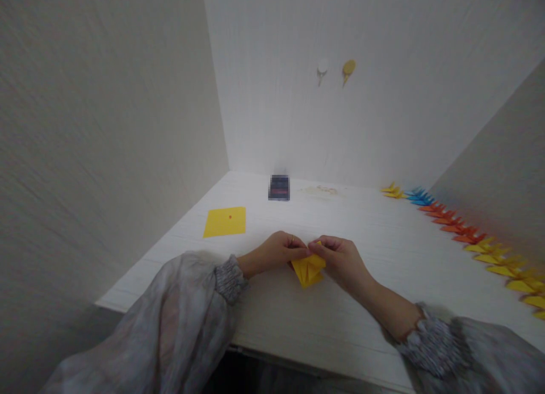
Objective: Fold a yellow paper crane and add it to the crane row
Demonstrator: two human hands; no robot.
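Between my two hands is a partly folded piece of yellow origami paper (308, 269), its creased point facing toward me. My left hand (279, 251) pinches its upper left edge, thumb on top. From the other side my right hand (338, 255) grips the upper right corner between thumb and fingers. Both hands are close together above the white table (272, 320), near its front edge. The fingers partly cover the paper's top folds.
Flat yellow sheets (225, 222) with a small red dot lie at the left. A dark blurred block (279, 188) stands by the back wall. Along the right runs a row of folded paper cranes: yellow (394, 191), blue (420, 196), red-orange (453, 222). Two hooks (349, 67) are on the wall.
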